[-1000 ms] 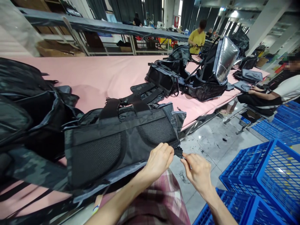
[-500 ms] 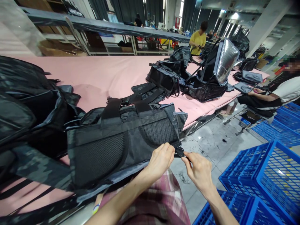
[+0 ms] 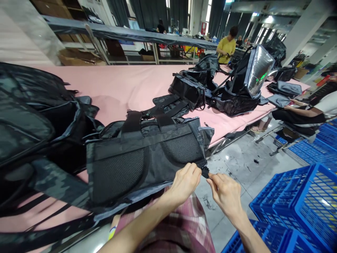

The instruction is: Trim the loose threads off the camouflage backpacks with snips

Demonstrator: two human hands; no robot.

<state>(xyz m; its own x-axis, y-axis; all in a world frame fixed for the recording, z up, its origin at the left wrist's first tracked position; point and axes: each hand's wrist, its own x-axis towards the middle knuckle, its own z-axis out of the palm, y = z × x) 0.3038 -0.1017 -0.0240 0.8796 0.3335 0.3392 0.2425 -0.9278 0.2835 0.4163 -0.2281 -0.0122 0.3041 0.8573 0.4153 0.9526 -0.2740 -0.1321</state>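
A dark camouflage backpack panel [image 3: 155,158] with two black mesh pads lies at the table's front edge, close to my lap. At its lower right corner, both hands hold a short black strap with what looks like a plastic buckle [image 3: 205,172]. My left hand [image 3: 186,179] is closed on its left end, the fingertips partly hidden behind the knuckles. On the right end, my right hand [image 3: 225,191] pinches with thumb and forefinger. Wide black shoulder straps [image 3: 133,123] extend from the panel's top edge across the table.
The table has a pink cover [image 3: 118,84]. Another dark backpack [image 3: 26,116] lies at left, and several backpack pieces [image 3: 189,84] are farther back. Blue crates [image 3: 286,200] stand on the floor at right. One person [image 3: 226,45] stands beyond the table; another sits at right.
The whole view has shifted slightly, so the table and bags appear farther right. Both hands keep hold of the strap, and the buckle shows a little more between them.
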